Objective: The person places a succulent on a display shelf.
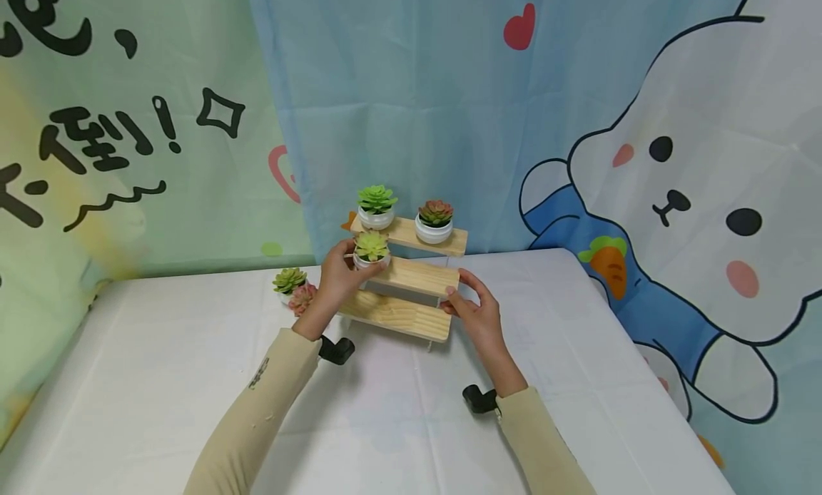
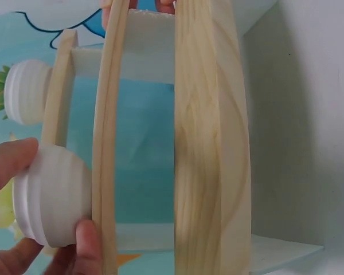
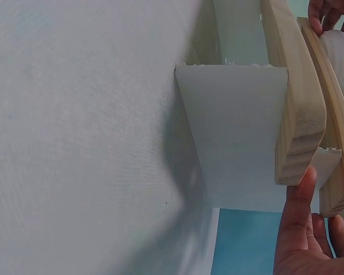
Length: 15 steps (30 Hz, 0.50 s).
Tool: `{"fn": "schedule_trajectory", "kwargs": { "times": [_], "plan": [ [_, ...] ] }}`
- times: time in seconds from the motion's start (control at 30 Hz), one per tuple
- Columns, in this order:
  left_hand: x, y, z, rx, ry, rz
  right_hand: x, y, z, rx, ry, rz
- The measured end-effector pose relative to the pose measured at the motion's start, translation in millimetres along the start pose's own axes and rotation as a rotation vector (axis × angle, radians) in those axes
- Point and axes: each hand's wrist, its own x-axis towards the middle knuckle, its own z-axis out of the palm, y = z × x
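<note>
The stand (image 1: 406,274) is on the table (image 1: 411,424), before the curtain (image 1: 411,124). Its top step (image 1: 406,232) is hindmost, with plant one (image 1: 375,206) at the left end and plant two (image 1: 434,222) toward the right. Plant three (image 1: 371,251), inside the left hand (image 1: 339,274), is at the left of the middle step (image 1: 425,277); the right hand (image 1: 477,311) is at its right end. The bottom step (image 1: 394,314) is foremost. Left of the stand, plant four (image 1: 289,281) lies behind plant five (image 1: 302,299).

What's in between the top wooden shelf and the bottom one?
The middle shelf, as the head view shows, with the left hand gripping a potted plant at that shelf's left end.
</note>
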Motion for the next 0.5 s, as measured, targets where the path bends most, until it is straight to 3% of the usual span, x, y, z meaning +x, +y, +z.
{"fn": "schedule_trajectory", "kwargs": {
  "times": [0.23, 0.5],
  "plan": [
    [-3.0, -1.0, -1.7, 0.058, -0.015, 0.009, 0.6, 1.6, 1.7, 0.003, -0.006, -0.004],
    [-13.5, -6.7, -7.6, 0.038, 0.028, 0.063, 0.2, -1.8, -0.2, -0.013, -0.003, 0.015]
  ]
}}
